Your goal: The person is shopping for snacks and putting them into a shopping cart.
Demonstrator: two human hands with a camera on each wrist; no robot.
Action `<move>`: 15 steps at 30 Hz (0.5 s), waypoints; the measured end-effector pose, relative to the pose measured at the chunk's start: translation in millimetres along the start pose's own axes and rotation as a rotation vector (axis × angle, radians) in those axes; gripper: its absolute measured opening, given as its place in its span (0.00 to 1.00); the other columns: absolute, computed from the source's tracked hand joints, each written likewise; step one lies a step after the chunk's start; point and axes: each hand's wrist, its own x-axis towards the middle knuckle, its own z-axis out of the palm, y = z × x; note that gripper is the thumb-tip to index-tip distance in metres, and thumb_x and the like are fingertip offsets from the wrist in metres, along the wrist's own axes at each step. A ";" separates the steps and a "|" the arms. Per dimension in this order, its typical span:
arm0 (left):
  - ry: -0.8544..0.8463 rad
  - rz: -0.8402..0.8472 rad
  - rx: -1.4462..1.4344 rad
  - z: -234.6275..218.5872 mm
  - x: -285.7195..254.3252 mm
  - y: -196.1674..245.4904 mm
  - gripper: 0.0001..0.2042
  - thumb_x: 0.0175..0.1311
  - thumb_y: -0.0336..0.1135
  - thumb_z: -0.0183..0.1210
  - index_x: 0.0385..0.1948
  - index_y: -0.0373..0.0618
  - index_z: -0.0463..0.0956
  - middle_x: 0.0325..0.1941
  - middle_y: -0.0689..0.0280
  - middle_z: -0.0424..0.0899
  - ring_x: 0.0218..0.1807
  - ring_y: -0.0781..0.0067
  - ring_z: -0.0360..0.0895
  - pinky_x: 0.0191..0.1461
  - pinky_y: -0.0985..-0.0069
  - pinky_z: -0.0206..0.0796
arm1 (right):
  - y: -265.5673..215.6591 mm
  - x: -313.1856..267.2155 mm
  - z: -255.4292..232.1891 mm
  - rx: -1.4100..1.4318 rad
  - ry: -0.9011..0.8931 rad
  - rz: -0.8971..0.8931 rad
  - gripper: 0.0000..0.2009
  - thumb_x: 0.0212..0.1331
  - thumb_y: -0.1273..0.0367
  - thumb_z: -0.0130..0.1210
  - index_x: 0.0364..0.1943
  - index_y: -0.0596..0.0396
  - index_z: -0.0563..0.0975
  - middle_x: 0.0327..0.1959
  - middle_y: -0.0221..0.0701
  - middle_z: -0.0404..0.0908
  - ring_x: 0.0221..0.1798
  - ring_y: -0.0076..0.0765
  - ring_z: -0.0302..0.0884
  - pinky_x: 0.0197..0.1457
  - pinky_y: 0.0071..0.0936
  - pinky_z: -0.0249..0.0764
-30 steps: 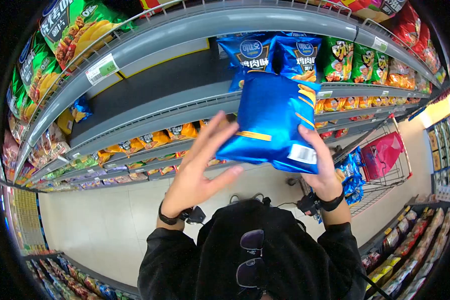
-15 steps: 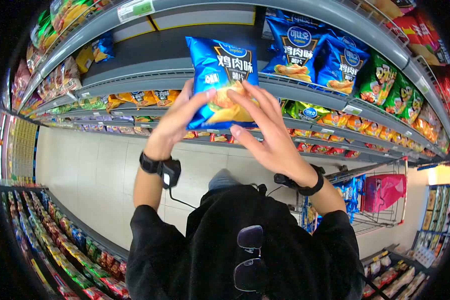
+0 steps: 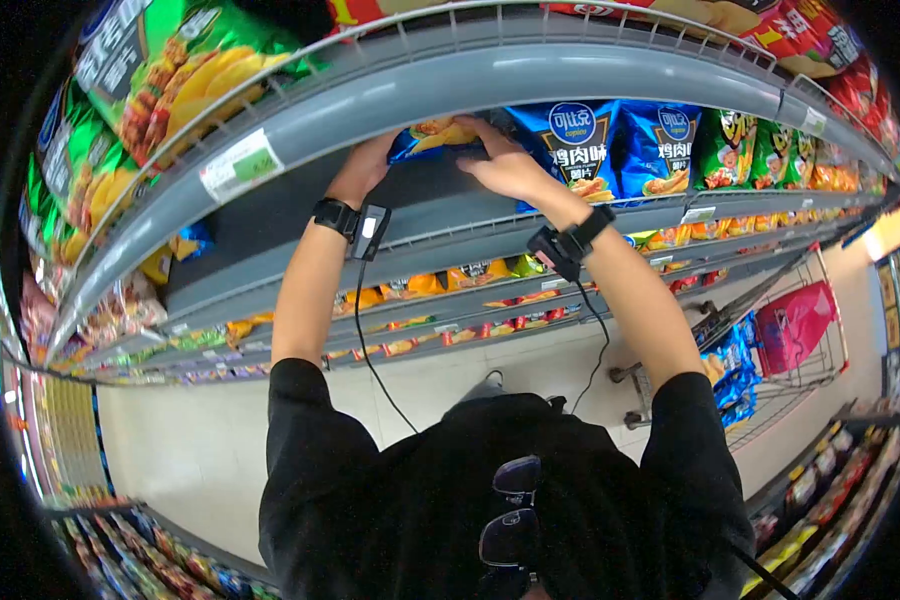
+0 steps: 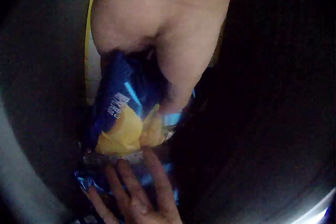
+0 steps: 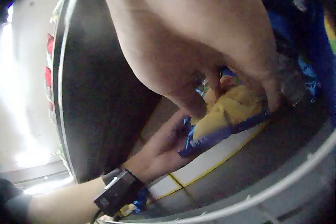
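Observation:
On the middle shelf level, a blue bag of potato chips (image 3: 432,138) is partly hidden under the shelf lip above it. My left hand (image 3: 365,165) grips it from the left side; in the left wrist view, the thumb of the left hand (image 4: 157,29) lies along the printed front of the chip bag (image 4: 123,121). From the other side, my right hand (image 3: 510,172) reaches in with fingers extended and touches the bag. The right wrist view has the fingers of the right hand (image 5: 194,35) resting over the chip picture on the bag (image 5: 226,116).
Matching blue chip bags (image 3: 567,150) stand right of my hands, then green bags (image 3: 727,150). A shelf rail with a price tag (image 3: 242,166) curves across above my wrists. A shopping cart (image 3: 770,370) holding blue bags and a pink bag stands at the right.
The chip bag has gone from in front of my body, where both hands turned it upright, forward into the shelf. Both arms are now stretched out.

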 end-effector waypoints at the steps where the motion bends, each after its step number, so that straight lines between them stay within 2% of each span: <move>1: -0.061 0.044 0.062 -17.7 24.6 -18.2 0.23 0.63 0.40 0.66 0.58 0.42 0.73 0.56 0.64 0.78 0.58 0.67 0.75 0.62 0.69 0.68 | 8.4 11.7 5.9 -0.031 0.016 0.025 0.34 0.58 0.64 0.57 0.70 0.54 0.59 0.71 0.50 0.61 0.73 0.55 0.59 0.74 0.36 0.57; 2: -0.045 0.096 0.259 -27.7 35.4 -22.2 0.23 0.63 0.40 0.66 0.57 0.41 0.73 0.56 0.64 0.78 0.58 0.67 0.75 0.62 0.69 0.68 | 11.7 20.4 9.6 -0.064 0.030 0.052 0.35 0.58 0.64 0.57 0.71 0.55 0.58 0.72 0.51 0.60 0.74 0.56 0.57 0.75 0.36 0.56; 3: -0.026 0.154 0.451 -37.2 44.0 -26.6 0.23 0.63 0.40 0.66 0.57 0.41 0.73 0.56 0.64 0.78 0.58 0.68 0.75 0.62 0.69 0.67 | 9.5 27.0 10.5 -0.046 -0.003 0.175 0.36 0.60 0.64 0.55 0.72 0.55 0.55 0.73 0.51 0.57 0.76 0.57 0.52 0.77 0.35 0.52; 6: 0.042 0.351 1.014 -63.8 59.3 -37.0 0.23 0.62 0.40 0.67 0.56 0.39 0.74 0.55 0.63 0.78 0.57 0.68 0.73 0.62 0.69 0.67 | 30.9 49.3 20.8 -0.169 -0.060 0.232 0.34 0.60 0.63 0.52 0.72 0.55 0.57 0.73 0.51 0.57 0.76 0.58 0.51 0.77 0.37 0.52; 7: 0.059 0.385 1.125 -67.9 63.9 -38.9 0.23 0.63 0.40 0.66 0.56 0.39 0.74 0.56 0.63 0.78 0.58 0.68 0.73 0.62 0.69 0.66 | 35.1 52.1 21.1 -0.205 -0.084 0.092 0.33 0.60 0.62 0.51 0.71 0.56 0.58 0.72 0.53 0.58 0.76 0.59 0.51 0.77 0.39 0.51; 10: 0.052 0.364 1.181 -80.6 69.4 -41.4 0.24 0.64 0.40 0.64 0.58 0.39 0.72 0.58 0.61 0.76 0.59 0.66 0.72 0.64 0.69 0.65 | 29.2 59.2 34.6 -0.240 -0.035 0.142 0.31 0.60 0.62 0.50 0.69 0.57 0.62 0.71 0.54 0.59 0.74 0.61 0.52 0.76 0.42 0.53; 14: 0.027 0.308 1.161 -90.3 73.1 -42.3 0.24 0.66 0.41 0.61 0.60 0.39 0.70 0.61 0.60 0.74 0.62 0.64 0.70 0.66 0.69 0.63 | -2.3 45.7 36.8 -0.222 -0.017 0.312 0.28 0.61 0.63 0.48 0.64 0.66 0.65 0.67 0.60 0.62 0.71 0.63 0.58 0.75 0.45 0.56; 15: 0.020 0.297 1.150 -90.5 72.4 -42.6 0.24 0.67 0.41 0.61 0.61 0.39 0.69 0.61 0.59 0.74 0.62 0.64 0.70 0.67 0.69 0.62 | -11.9 37.5 31.9 -0.264 -0.008 0.225 0.29 0.61 0.63 0.48 0.64 0.68 0.63 0.67 0.61 0.61 0.71 0.61 0.59 0.74 0.45 0.58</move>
